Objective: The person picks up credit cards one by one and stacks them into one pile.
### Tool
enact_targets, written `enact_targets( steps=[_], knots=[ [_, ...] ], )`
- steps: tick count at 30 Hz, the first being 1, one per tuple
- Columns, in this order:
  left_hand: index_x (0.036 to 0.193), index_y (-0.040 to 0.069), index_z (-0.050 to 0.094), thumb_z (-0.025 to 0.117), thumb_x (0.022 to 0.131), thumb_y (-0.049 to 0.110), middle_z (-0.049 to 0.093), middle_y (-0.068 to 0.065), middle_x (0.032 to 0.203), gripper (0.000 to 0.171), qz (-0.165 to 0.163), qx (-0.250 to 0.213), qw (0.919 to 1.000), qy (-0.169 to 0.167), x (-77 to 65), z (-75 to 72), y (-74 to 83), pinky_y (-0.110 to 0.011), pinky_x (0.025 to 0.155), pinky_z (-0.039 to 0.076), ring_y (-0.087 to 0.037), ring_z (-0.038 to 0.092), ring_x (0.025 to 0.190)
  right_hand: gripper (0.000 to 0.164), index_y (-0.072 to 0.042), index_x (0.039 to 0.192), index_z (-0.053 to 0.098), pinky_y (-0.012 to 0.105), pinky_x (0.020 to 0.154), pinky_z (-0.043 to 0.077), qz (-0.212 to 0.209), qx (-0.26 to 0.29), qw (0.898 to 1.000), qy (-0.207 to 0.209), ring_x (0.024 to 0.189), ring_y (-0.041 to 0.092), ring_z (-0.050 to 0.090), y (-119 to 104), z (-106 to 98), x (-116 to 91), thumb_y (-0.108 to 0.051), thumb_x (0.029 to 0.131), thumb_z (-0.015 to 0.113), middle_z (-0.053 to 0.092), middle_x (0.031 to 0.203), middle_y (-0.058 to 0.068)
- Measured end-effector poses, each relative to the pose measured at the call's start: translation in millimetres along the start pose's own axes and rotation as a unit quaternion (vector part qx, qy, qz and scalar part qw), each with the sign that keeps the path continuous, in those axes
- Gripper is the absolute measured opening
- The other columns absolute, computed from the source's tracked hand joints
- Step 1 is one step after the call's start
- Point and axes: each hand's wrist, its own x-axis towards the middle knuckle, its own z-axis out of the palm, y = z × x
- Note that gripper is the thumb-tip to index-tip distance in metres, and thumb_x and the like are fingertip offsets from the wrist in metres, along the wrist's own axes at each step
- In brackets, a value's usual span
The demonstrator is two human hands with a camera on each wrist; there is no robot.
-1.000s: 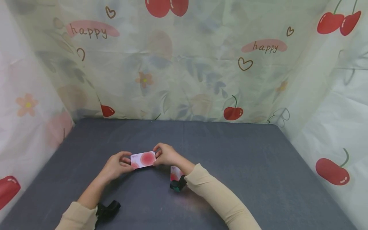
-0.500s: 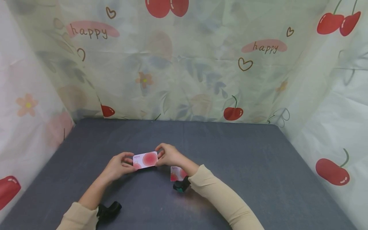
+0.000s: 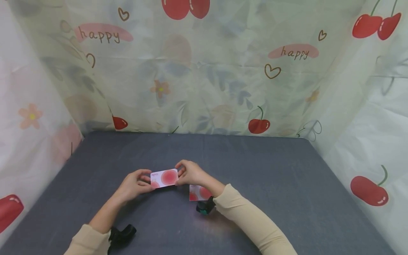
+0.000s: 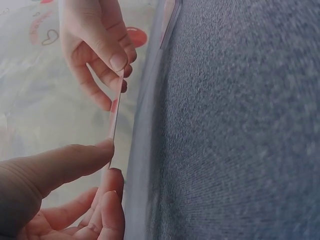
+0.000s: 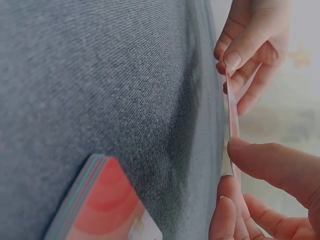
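A pale pink card (image 3: 164,178) with red circles is held up in the head view, tilted toward the camera. My left hand (image 3: 135,184) pinches its left end between thumb and fingers. At the opposite end, my right hand (image 3: 191,173) pinches the card the same way. Both wrist views show the card (image 4: 115,117) edge-on and thin, thumbs on one face and fingers behind. Below my right wrist, a stack of similar cards (image 5: 107,200) lies on the table, partly covered by the forearm in the head view.
The dark grey tabletop (image 3: 255,170) spreads around both hands. A printed curtain (image 3: 204,88) with cherries and hearts hangs behind it and along the sides. Black camera mounts (image 3: 122,233) stick out from both wrists close over the table.
Both hands have shifted slightly to the right together, carrying the card between them. More of the card stack shows beneath the right forearm.
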Motion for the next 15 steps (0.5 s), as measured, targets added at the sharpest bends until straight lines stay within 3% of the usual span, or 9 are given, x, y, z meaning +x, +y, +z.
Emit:
enact_targets(
  steps=[15],
  knots=[
    [0.13,-0.006,0.044,0.076,0.076,0.011,0.059,-0.021,0.108,0.064,0.003,-0.012,0.9999,-0.011,1.0,9.4,5.3,-0.025,0.07,0.048,-0.018,0.064,0.088,0.053,-0.002,0.116,0.054,0.022,0.064,0.05,-0.015,-0.008,1.0,-0.005,0.076,0.013,0.062,5,-10,-15,-0.004,0.069,0.079,0.063,0.091,0.011]
  ],
)
